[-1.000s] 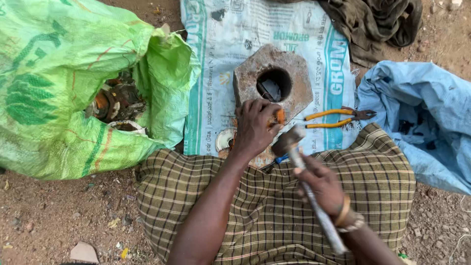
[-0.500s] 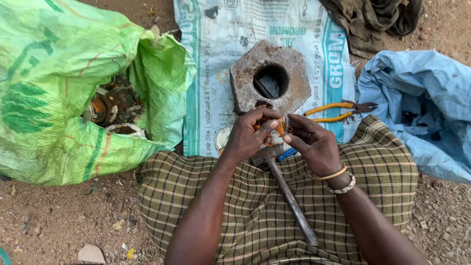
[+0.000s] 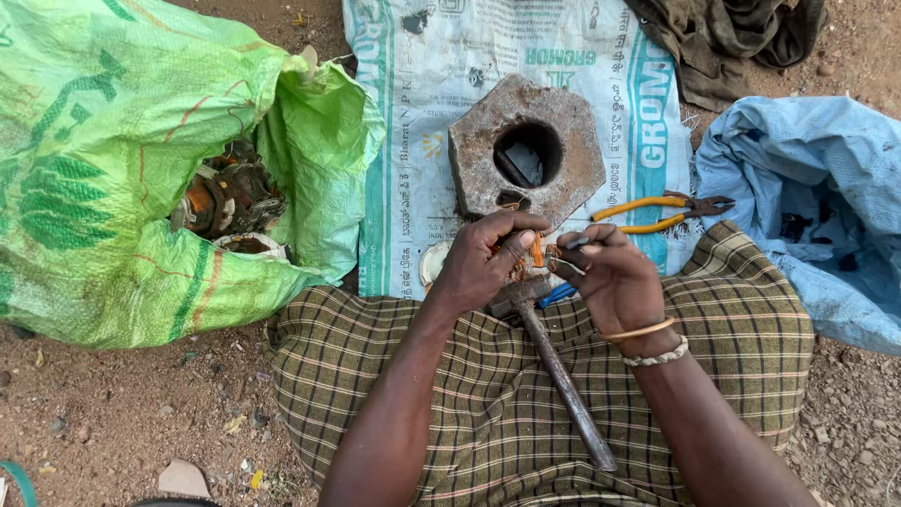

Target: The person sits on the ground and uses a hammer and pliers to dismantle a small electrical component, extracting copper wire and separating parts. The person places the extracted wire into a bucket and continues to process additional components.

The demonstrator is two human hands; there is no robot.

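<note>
Left hand: the left hand (image 3: 479, 268) was closed, its fingers pinching a small orange-copper piece (image 3: 533, 252) just below the metal block.
Right hand: the right hand (image 3: 605, 277) was curled shut on the other side of the same piece, fingertips meeting those of the left; what exactly it pinched was too small to tell.
Piece: the copper-coloured piece sat between both hands, above the lap and just in front of the block's near edge.
Hammer: a hammer (image 3: 554, 366) lay across the checked cloth (image 3: 751, 329) on the lap, head under the hands, handle pointing toward the person; neither hand gripped it.
Block: a heavy rusty block (image 3: 572, 169) with a round hole rested on a printed white sack (image 3: 422, 122) spread on the ground.
Pliers: orange-handled pliers (image 3: 657, 211) lay on the sack just right of the block, near the right hand.
Surroundings: a green sack (image 3: 94, 141) at left lay open with motor parts (image 3: 230, 197) inside; a blue sack (image 3: 807, 197) lay at right; bare dirt all around.
Doing it well: in my judgement, a firm pinch on both sides, pulling steadily and close to the body, would keep the small piece from slipping; the hammer lay loose on the lap and could roll off.
</note>
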